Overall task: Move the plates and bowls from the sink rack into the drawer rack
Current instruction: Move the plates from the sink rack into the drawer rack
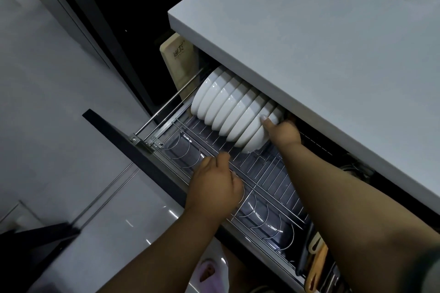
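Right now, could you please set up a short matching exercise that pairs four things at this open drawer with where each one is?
Things:
1. white bowls
2. left hand
3. right hand
4. cutting board

Places:
A. on the front wire rail of the drawer rack
B. upright at the far end, beyond the bowls
C. in a row on edge in the back of the rack
D. against the nearest bowl of the row

Pairs: 1-C, 2-A, 3-D, 4-B
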Tool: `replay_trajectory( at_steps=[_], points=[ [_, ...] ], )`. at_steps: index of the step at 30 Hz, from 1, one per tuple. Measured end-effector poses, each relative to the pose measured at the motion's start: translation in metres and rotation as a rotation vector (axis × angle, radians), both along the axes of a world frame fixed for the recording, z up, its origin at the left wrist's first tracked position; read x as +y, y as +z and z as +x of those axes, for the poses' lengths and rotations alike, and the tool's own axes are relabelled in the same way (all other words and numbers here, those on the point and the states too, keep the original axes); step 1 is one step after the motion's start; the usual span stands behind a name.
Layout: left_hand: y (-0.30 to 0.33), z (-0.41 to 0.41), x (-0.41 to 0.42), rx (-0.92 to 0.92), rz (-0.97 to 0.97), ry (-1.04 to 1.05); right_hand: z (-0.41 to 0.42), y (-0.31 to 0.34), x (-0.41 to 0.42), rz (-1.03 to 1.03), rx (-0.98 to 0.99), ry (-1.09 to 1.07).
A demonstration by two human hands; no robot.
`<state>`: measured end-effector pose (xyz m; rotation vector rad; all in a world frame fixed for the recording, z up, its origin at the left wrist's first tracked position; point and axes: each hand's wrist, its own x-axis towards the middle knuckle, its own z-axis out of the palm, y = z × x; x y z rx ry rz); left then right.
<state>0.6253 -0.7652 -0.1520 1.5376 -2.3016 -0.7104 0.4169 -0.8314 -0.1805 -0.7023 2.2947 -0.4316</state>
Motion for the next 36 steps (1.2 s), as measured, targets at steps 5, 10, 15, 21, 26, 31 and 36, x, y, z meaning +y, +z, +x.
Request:
replay_trajectory(
  at_steps=[5, 10, 15, 21, 26, 31, 36],
  points=[
    [0.004, 0.0, -0.001, -0.009, -0.003, -0.024, 0.012, 0.009, 0.034, -0.077, -0.06, -0.026],
    [0.02, -0.001, 0.003, 0.009, 0.097, -0.033, 0.025, 0.023, 0.084, -0.136, -0.088, 0.087],
    [0.051, -0.012, 0.032, 0.041, 0.127, -0.073, 0.021, 0.059, 0.135, -0.253, -0.072, 0.035],
    [0.086, -0.028, 0.079, 0.067, 0.13, -0.208, 0.013, 0.107, 0.203, -0.439, -0.05, -0.069],
    [0.113, -0.058, 0.115, 0.095, 0.112, -0.332, -0.002, 0.143, 0.271, -0.495, -0.007, -0.164],
    [0.131, -0.105, 0.161, 0.135, 0.107, -0.467, -0.025, 0.167, 0.343, -0.526, 0.047, -0.305],
    [0.157, -0.156, 0.212, 0.164, 0.097, -0.624, -0.054, 0.183, 0.41, -0.578, 0.102, -0.447]
  ],
)
